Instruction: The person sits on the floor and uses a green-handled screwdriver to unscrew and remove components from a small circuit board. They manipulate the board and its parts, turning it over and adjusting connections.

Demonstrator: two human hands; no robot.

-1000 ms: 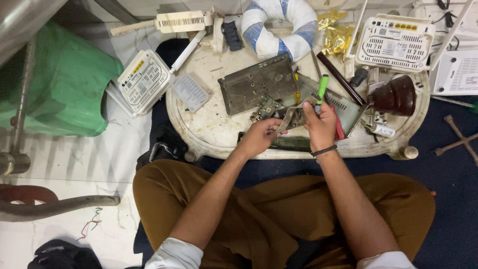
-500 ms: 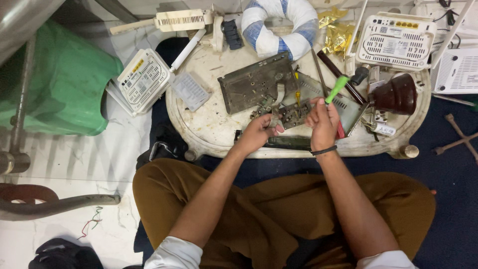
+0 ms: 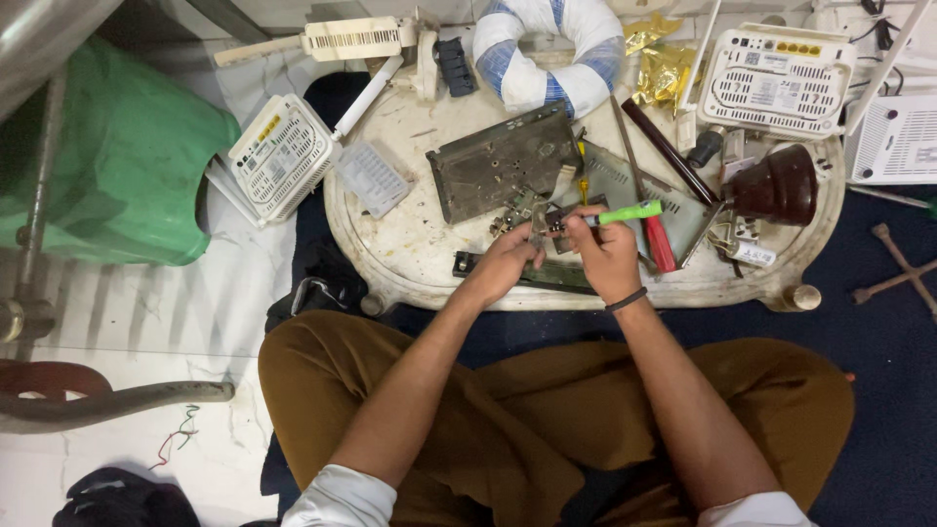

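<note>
Green-handled screwdriver (image 3: pixel 625 213) lies level, tip leftward, pinched by right hand (image 3: pixel 607 256) fingers.

Bright green screwdriver handle (image 3: pixel 630 212) in my right hand (image 3: pixel 607 256), red handle (image 3: pixel 660 244) beside it, blue-and-white striped ring (image 3: pixel 547 54), dirty cream desk (image 3: pixel 410 249), my mustard-brown trousers (image 3: pixel 508 410), green bag (image 3: pixel 127 166), gold foil (image 3: pixel 669 63)

Single head view, looking steeply down, close above the low table (image 3: pixel 410 263)

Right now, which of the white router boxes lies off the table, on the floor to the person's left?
The white router box with the yellow label, tilted beside the green bag. The other router box rests at the table's far right edge.
</note>
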